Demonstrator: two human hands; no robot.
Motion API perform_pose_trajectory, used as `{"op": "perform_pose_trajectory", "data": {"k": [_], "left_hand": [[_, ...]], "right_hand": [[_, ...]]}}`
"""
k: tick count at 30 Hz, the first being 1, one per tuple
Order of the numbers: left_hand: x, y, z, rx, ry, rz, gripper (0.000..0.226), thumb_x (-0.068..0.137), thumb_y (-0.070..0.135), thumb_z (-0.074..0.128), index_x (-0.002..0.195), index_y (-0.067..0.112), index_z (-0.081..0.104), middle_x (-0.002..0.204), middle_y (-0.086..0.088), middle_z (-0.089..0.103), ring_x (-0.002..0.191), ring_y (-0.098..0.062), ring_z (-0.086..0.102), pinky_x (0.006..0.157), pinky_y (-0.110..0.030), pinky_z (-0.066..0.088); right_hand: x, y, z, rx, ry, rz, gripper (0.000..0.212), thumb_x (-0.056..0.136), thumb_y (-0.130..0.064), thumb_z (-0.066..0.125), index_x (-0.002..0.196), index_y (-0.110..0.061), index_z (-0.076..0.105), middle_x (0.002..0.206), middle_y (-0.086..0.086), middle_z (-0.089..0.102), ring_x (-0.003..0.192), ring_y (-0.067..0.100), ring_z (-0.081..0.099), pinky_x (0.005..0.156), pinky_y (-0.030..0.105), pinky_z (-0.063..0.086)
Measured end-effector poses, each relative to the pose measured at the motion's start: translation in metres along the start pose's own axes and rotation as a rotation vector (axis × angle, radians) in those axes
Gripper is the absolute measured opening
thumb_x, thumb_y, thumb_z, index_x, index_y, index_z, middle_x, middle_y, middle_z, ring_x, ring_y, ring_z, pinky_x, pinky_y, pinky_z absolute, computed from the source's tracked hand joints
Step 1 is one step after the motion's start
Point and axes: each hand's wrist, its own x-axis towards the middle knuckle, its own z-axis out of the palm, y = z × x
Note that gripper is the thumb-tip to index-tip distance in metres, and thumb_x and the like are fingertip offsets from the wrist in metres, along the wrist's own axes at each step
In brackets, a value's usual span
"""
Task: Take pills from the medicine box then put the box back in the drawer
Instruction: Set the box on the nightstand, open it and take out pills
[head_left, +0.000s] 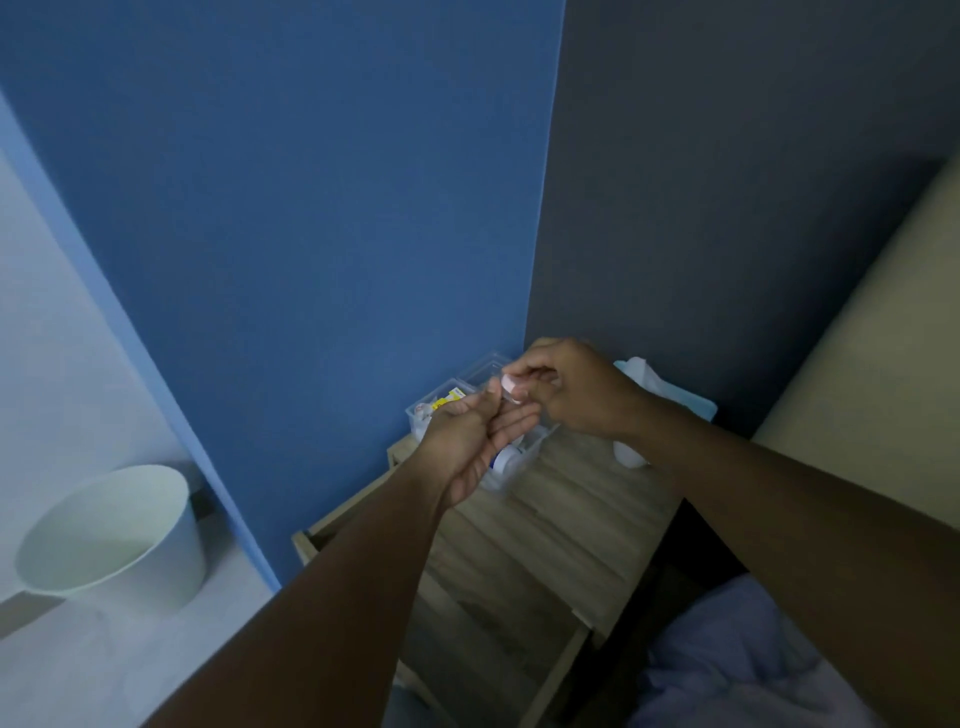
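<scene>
A clear plastic medicine box (435, 410) stands at the back of the wooden nightstand top (566, 499), against the blue wall; it holds a yellow-labelled pack and a white bottle. Its lid looks open behind my hands. My right hand (576, 387) pinches a small pale pink pill container (508, 385) and tilts it over my left hand (475, 439), which is held palm up and cupped above the box. No pill is visible in the palm. The drawer (550, 675) under the top is pulled out toward me.
A blue tissue pack (670, 387) with white tissue lies at the back right of the nightstand. A white round bin (117, 535) stands on the floor at left. A bed (883, 322) with light bedding (743, 660) runs along the right.
</scene>
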Motion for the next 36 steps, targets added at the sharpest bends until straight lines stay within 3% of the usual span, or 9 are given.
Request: {"op": "perform_pose_trajectory", "data": {"k": [8, 13, 16, 20, 25, 27, 30, 33, 36], "left_hand": [[-0.015, 0.002, 0.006, 0.023, -0.032, -0.021, 0.041, 0.1, 0.024, 0.046, 0.113, -0.013, 0.058, 0.096, -0.023, 0.073, 0.082, -0.02, 0.076, 0.069, -0.022, 0.061], [-0.016, 0.002, 0.015, -0.017, -0.065, -0.041, 0.036, 0.1, 0.024, 0.047, 0.104, -0.008, 0.063, 0.088, -0.021, 0.076, 0.083, -0.021, 0.076, 0.072, -0.024, 0.061], [-0.015, -0.002, 0.019, -0.028, -0.071, -0.05, 0.037, 0.098, 0.023, 0.051, 0.107, -0.012, 0.06, 0.086, -0.021, 0.076, 0.081, -0.023, 0.076, 0.067, -0.024, 0.061], [-0.015, -0.007, 0.019, -0.081, -0.057, -0.081, 0.035, 0.097, 0.021, 0.052, 0.11, -0.011, 0.059, 0.086, -0.02, 0.076, 0.08, -0.023, 0.076, 0.067, -0.024, 0.061], [-0.016, -0.005, 0.018, -0.106, -0.062, -0.089, 0.032, 0.098, 0.021, 0.05, 0.108, -0.007, 0.062, 0.09, -0.019, 0.076, 0.083, -0.021, 0.076, 0.068, -0.024, 0.061], [-0.015, -0.002, 0.018, -0.122, -0.057, -0.051, 0.036, 0.098, 0.019, 0.051, 0.119, -0.009, 0.058, 0.108, -0.02, 0.071, 0.096, -0.021, 0.073, 0.076, -0.024, 0.061], [-0.014, 0.0, 0.017, -0.151, -0.1, 0.01, 0.037, 0.098, 0.014, 0.051, 0.127, -0.009, 0.055, 0.124, -0.02, 0.065, 0.115, -0.023, 0.065, 0.089, -0.026, 0.057], [-0.013, 0.001, 0.017, -0.128, -0.107, 0.039, 0.032, 0.098, 0.013, 0.051, 0.119, -0.01, 0.059, 0.113, -0.017, 0.071, 0.101, -0.017, 0.071, 0.082, -0.022, 0.059], [-0.013, -0.002, 0.017, -0.11, -0.076, 0.02, 0.037, 0.097, 0.019, 0.053, 0.118, -0.011, 0.058, 0.106, -0.016, 0.072, 0.097, -0.018, 0.072, 0.083, -0.024, 0.059]], "right_hand": [[-0.015, -0.011, -0.015, 0.172, -0.046, -0.04, 0.027, 0.084, 0.0, 0.076, 0.111, -0.001, 0.075, 0.096, -0.002, 0.068, 0.093, 0.014, 0.069, 0.091, 0.028, 0.054], [-0.022, -0.011, -0.026, 0.203, -0.023, -0.1, 0.026, 0.082, 0.002, 0.076, 0.109, 0.0, 0.075, 0.106, 0.016, 0.072, 0.099, 0.023, 0.071, 0.092, 0.03, 0.055], [-0.027, -0.005, -0.027, 0.212, -0.032, -0.053, 0.031, 0.084, 0.008, 0.072, 0.113, -0.001, 0.074, 0.117, 0.012, 0.074, 0.109, 0.018, 0.071, 0.099, 0.028, 0.053], [-0.034, 0.0, -0.026, 0.307, -0.047, -0.035, 0.03, 0.086, 0.003, 0.073, 0.113, -0.01, 0.074, 0.113, 0.004, 0.075, 0.102, 0.002, 0.071, 0.092, 0.016, 0.053], [-0.03, -0.004, -0.031, 0.345, -0.139, -0.065, 0.032, 0.087, 0.0, 0.073, 0.118, -0.01, 0.072, 0.115, 0.007, 0.075, 0.108, 0.006, 0.07, 0.103, 0.03, 0.052], [-0.026, -0.007, -0.032, 0.358, -0.104, 0.023, 0.044, 0.083, -0.012, 0.08, 0.125, -0.016, 0.069, 0.116, 0.003, 0.074, 0.105, 0.003, 0.07, 0.103, 0.032, 0.053], [-0.021, -0.014, -0.029, 0.092, 0.039, 0.097, 0.059, 0.067, -0.061, 0.077, 0.117, -0.03, 0.073, 0.104, -0.014, 0.072, 0.091, -0.003, 0.07, 0.086, 0.018, 0.056], [-0.019, -0.015, -0.025, -0.027, 0.111, 0.012, 0.037, 0.073, -0.062, 0.071, 0.097, -0.035, 0.076, 0.077, -0.025, 0.071, 0.073, -0.01, 0.067, 0.067, 0.011, 0.051], [-0.017, -0.01, -0.023, -0.007, 0.082, -0.021, 0.019, 0.081, -0.039, 0.078, 0.099, -0.033, 0.075, 0.081, -0.007, 0.071, 0.076, 0.005, 0.069, 0.073, 0.03, 0.057]]}}
